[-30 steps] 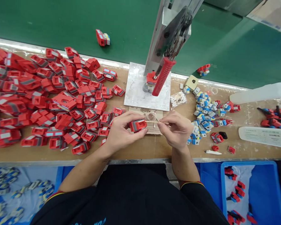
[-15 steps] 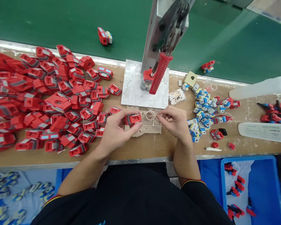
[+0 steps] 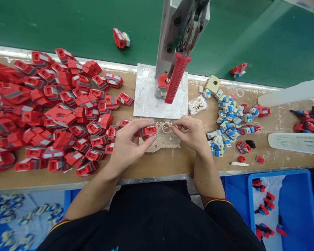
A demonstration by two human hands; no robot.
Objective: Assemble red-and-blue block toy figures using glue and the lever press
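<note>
A red block with a recess (image 3: 149, 130) is held between the thumb and fingers of my left hand (image 3: 128, 144), over the left part of a worn wooden board (image 3: 159, 144). Pinched in my right hand (image 3: 189, 132) is a thin cotton swab, its tip at a small round clear dish (image 3: 166, 127) on the board. Another swab (image 3: 171, 136) lies beside the dish. My two hands are apart, on either side of the dish.
Behind the board stands a press with a red handle (image 3: 178, 78) on a metal plate (image 3: 143, 101). Red blocks (image 3: 60, 115) are heaped at left, blue-white pieces (image 3: 226, 120) at right. A swab packet (image 3: 197, 105) lies near the plate. Blue bins (image 3: 295, 205) sit below the table's edge.
My right hand has moved slightly left, bringing the swab further into the dish. My left hand still holds the red block, which has tilted slightly. The whole view has shifted a little.
</note>
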